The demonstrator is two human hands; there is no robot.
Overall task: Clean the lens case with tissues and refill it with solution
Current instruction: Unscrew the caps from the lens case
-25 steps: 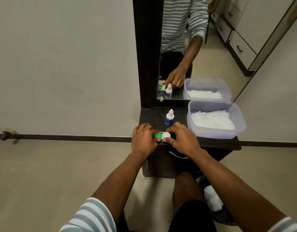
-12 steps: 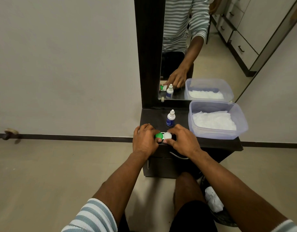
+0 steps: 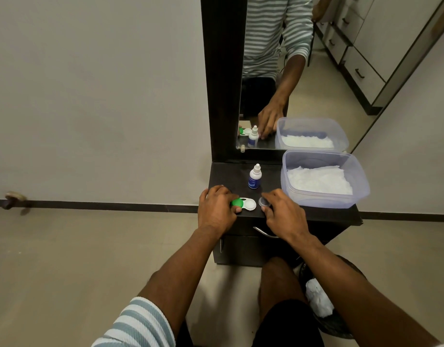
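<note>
The small white plastic lens case (image 3: 244,204) with its green cap is pinched by the left hand (image 3: 217,209) at the dark cabinet top's (image 3: 231,176) six o'clock edge. Its translucent round right cap (image 3: 264,202), seated half a second ago, is now held off at three o'clock in the right hand's (image 3: 283,212) fingertips. One well is judged exposed for wiping.

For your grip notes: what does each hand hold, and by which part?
Left hand holds the lens case at its green-capped end; right hand pinches the removed cap by its rim.
</note>
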